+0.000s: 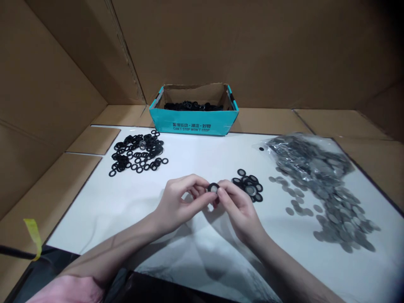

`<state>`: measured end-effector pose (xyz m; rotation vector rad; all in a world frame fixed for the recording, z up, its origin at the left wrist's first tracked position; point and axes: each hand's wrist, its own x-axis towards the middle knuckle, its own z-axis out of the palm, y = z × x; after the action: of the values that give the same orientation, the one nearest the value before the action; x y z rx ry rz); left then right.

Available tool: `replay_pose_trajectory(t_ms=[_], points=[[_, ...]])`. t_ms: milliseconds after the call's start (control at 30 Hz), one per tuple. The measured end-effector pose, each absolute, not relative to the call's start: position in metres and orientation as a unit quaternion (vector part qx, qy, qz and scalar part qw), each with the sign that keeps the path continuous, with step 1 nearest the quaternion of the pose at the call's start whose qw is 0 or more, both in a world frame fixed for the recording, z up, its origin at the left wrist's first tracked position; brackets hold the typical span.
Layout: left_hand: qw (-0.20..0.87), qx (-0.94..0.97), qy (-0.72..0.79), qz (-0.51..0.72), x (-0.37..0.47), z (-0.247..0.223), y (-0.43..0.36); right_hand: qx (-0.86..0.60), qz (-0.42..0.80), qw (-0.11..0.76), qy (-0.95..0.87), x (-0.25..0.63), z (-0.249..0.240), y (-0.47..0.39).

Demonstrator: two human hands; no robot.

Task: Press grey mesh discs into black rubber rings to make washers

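Observation:
Between both hands, above the middle of the white table, is a black rubber ring with a grey mesh disc (213, 188) in its centre. My left hand (183, 200) pinches its left edge with thumb and fingers. From the other side, my right hand (238, 206) presses thumb and fingers on its right edge. Just beyond the right hand lies a small pile of black rings with grey centres (251, 190). Loose black rings (139, 153) are heaped at the left. Many thin grey discs (344, 214) spread over the right side.
A turquoise cardboard box (194, 122) holding black rings stands at the table's back. A clear plastic bag (309, 155) of grey discs lies open at the back right. Cardboard walls (252, 50) enclose the table (195, 155). Yellow tape (33, 235) hangs on a dark rod at left.

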<state>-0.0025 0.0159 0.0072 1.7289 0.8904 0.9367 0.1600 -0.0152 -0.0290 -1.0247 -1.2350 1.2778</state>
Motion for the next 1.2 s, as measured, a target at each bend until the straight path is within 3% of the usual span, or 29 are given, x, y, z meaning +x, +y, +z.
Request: replay_pose_trajectory(t_ms=[267,500,933,1200], points=[[0.472,0.731,0.363,0.334,-0.004,0.009,0.018,-0.445,0.252,0.461,-0.725,0.169,-0.017,-0.011],[0.542,0.703,0.337,0.314,-0.004,0.011,0.018,-0.449,0.299,0.491,-0.684,0.165,-0.023,-0.013],[0.534,0.656,0.411,0.339,0.000,0.008,0.013,-0.460,0.278,0.521,-0.663,0.158,-0.025,-0.017],[0.588,0.625,0.392,0.331,0.001,0.012,0.012,-0.472,0.310,0.509,-0.649,0.159,-0.027,-0.017]])
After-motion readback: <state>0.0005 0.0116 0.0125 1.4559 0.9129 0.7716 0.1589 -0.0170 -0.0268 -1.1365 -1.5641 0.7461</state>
